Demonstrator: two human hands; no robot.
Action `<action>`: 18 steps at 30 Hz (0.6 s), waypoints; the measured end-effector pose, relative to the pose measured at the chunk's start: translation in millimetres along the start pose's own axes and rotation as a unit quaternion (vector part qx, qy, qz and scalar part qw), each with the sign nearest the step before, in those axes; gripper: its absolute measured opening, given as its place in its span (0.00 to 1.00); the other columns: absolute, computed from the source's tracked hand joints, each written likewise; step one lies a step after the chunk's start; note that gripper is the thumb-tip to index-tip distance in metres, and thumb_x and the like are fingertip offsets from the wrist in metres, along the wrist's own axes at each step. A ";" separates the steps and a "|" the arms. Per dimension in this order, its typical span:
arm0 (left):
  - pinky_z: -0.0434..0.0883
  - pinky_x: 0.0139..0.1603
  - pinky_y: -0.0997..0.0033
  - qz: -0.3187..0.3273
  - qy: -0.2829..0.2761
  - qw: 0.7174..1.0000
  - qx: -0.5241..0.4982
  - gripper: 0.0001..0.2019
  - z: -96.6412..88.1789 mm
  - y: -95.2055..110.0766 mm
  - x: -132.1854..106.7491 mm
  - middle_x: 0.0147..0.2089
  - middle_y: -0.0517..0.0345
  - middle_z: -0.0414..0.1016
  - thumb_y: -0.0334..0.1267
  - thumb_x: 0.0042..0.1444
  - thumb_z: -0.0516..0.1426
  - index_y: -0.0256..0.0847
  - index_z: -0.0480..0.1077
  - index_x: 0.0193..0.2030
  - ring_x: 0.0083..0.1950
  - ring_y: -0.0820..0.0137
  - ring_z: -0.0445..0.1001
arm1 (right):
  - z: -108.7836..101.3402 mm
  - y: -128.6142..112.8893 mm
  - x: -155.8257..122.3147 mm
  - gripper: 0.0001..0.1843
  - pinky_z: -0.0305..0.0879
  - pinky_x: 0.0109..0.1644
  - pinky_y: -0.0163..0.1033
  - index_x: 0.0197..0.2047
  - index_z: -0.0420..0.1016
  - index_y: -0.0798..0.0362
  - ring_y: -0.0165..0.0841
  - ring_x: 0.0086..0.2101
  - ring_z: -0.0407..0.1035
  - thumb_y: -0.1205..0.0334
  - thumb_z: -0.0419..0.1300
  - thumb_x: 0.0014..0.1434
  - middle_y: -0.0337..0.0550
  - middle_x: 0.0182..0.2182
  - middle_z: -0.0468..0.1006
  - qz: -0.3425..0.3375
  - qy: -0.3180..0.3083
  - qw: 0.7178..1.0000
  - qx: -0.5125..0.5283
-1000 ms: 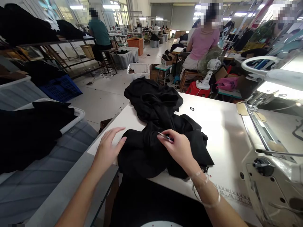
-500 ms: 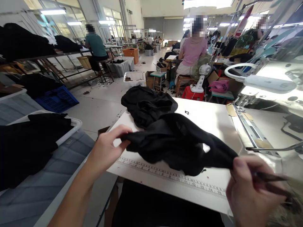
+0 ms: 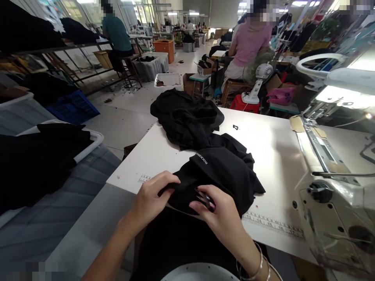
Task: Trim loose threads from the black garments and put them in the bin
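Observation:
A black garment (image 3: pixel 225 171) with small pale lettering lies bunched at the table's front edge. Its near left edge is pinched between the thumb and fingers of my left hand (image 3: pixel 155 193). My right hand (image 3: pixel 219 212) is closed around a pair of thread snips (image 3: pixel 207 198), their points directed left over the black cloth, a little to the right of my left fingers. Whether the blades touch the fabric I cannot tell. Behind this garment is another heap of black cloth (image 3: pixel 187 117), which touches it.
A sewing machine (image 3: pixel 336 203) stands at the right of the white table (image 3: pixel 275 144), with a printed ruler along the front. A grey bin (image 3: pixel 79 171) holding black cloth is at the left. Two people sit farther back, near a white fan (image 3: pixel 258 84).
My right hand has come in from the far right toward my left hand, letting go of the cloth's right end. The stretched garment now lies down, lettering showing. The view has tilted downward.

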State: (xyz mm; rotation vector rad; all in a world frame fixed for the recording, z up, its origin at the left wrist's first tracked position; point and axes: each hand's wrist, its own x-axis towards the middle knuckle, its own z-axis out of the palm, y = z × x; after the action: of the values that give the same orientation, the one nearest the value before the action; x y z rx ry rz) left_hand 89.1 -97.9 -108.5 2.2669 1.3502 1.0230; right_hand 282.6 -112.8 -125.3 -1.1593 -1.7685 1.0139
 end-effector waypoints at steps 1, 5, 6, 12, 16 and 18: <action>0.68 0.38 0.82 -0.011 0.012 1.000 0.004 0.10 -1.5 0.9 -0.1 0.33 0.62 0.73 0.22 0.55 0.50 0.41 0.67 0.37 0.36 0.76 0.74 | 3.5 1.8 3.4 0.06 0.62 0.29 0.33 0.36 0.74 0.54 0.31 0.28 0.68 0.61 0.62 0.56 0.41 0.29 0.72 0.017 -0.009 1.000 0.008; 0.68 0.41 0.80 -0.077 -0.025 0.997 -0.018 0.11 -3.7 2.1 -4.7 0.37 0.61 0.75 0.26 0.59 0.47 0.42 0.68 0.40 0.39 0.74 0.74 | 6.4 7.3 7.4 0.05 0.56 0.25 0.32 0.29 0.73 0.54 0.28 0.27 0.62 0.63 0.61 0.55 0.40 0.29 0.67 0.050 -0.022 0.995 0.086; 0.68 0.41 0.80 -0.091 -0.052 0.994 -0.034 0.13 -3.8 2.3 -5.9 0.37 0.60 0.75 0.27 0.60 0.46 0.42 0.69 0.41 0.39 0.74 0.74 | 5.3 7.3 7.3 0.04 0.55 0.25 0.32 0.29 0.74 0.54 0.27 0.26 0.62 0.63 0.61 0.54 0.40 0.30 0.67 0.058 -0.025 0.992 0.109; 0.67 0.37 0.76 -0.124 -0.143 0.980 -0.062 0.17 -5.6 6.2 -5.9 0.39 0.56 0.70 0.27 0.59 0.43 0.42 0.72 0.37 0.36 0.72 0.71 | -3.5 5.7 8.7 0.03 0.52 0.27 0.34 0.30 0.77 0.54 0.26 0.24 0.55 0.66 0.62 0.51 0.37 0.24 0.65 0.105 -0.112 0.970 0.190; 0.67 0.42 0.75 -0.095 -0.148 0.983 -0.051 0.17 -5.0 7.4 -3.8 0.43 0.53 0.66 0.25 0.57 0.42 0.41 0.71 0.34 0.42 0.70 0.70 | -3.4 11.0 9.7 0.07 0.50 0.26 0.33 0.34 0.79 0.53 0.25 0.24 0.53 0.66 0.61 0.51 0.35 0.25 0.62 0.108 -0.126 0.960 0.227; 0.66 0.45 0.74 -0.086 -0.161 0.982 -0.047 0.19 -3.5 6.8 -3.8 0.45 0.53 0.65 0.23 0.56 0.42 0.42 0.72 0.35 0.46 0.69 0.69 | -1.2 12.9 9.2 0.07 0.49 0.26 0.33 0.34 0.79 0.53 0.25 0.24 0.52 0.66 0.60 0.51 0.35 0.25 0.61 0.119 -0.123 0.959 0.228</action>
State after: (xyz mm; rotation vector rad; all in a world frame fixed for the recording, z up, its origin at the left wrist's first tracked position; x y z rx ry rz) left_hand 89.7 -104.9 -103.6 2.0916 1.3007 0.6170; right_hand 285.2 -100.4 -134.9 -0.9940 -1.4779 1.6704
